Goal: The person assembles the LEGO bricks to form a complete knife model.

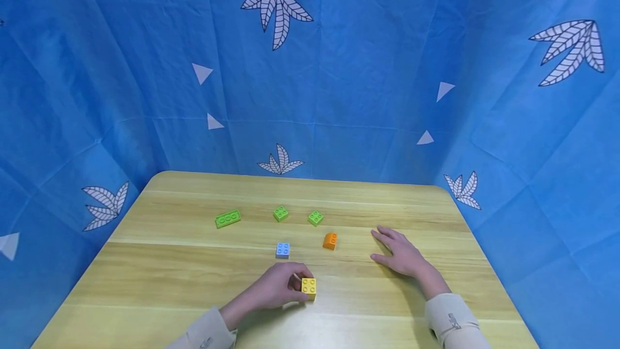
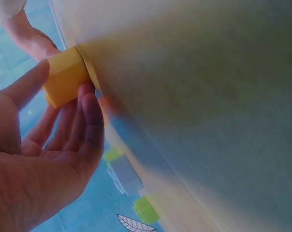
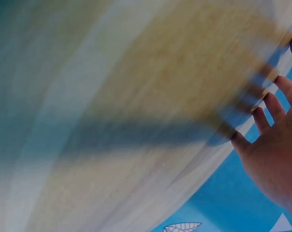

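Note:
A yellow toy building block with studs on top is pinched between the thumb and fingers of my left hand, near the front middle of the table. In the left wrist view the same yellow block sits between thumb and fingertips, at the table surface. My right hand rests on the table to the right, fingers spread and holding nothing; in the right wrist view its fingertips touch the wood. Closest to it is an orange block with a curved side. A light blue block lies just beyond my left hand.
Farther back on the wooden table lie a long green block at the left and two small green blocks, one left of the other. Blue patterned cloth surrounds the table's back and sides.

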Tool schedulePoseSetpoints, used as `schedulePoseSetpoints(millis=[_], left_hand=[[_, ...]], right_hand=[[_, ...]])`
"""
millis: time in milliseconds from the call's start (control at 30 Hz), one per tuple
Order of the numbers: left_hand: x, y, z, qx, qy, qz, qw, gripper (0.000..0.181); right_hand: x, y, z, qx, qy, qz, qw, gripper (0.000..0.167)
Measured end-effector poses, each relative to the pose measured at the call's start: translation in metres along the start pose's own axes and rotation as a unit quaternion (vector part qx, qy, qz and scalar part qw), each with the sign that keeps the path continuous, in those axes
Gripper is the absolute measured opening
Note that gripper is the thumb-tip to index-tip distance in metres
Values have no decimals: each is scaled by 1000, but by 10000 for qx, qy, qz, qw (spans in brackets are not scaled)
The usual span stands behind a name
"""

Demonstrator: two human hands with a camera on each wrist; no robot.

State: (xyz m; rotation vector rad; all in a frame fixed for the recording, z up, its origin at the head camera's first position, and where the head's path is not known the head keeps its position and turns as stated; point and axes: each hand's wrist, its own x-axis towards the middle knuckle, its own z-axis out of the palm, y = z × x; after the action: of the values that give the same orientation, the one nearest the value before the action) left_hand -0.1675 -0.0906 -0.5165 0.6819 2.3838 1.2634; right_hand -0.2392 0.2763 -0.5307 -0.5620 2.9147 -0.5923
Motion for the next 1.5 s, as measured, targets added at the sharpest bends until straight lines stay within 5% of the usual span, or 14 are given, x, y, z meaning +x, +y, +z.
schedulePoseSetpoints(millis=[367, 633, 933, 1200, 1500], left_hand=[[-5, -3, -4, 97, 84, -62, 9999, 48], [-9, -9, -30, -88, 277, 184, 9994, 48], [-9, -24, -62, 33, 1284, 10, 9917, 37], [-10, -47, -94, -26, 2262, -147, 9740, 43], [-20, -76, -128, -419, 2863, -653, 9550, 54]], right_hand=[[2, -3, -2, -84, 18, -123, 9999, 69], [1, -11, -2, 271, 470, -157, 9984, 64], [4, -52, -3, 1170, 1148, -540, 9850, 55], [1, -91, 10, 2133, 897, -815, 9694, 54], [-10, -128, 28, 3074, 357, -1225, 9430, 56]])
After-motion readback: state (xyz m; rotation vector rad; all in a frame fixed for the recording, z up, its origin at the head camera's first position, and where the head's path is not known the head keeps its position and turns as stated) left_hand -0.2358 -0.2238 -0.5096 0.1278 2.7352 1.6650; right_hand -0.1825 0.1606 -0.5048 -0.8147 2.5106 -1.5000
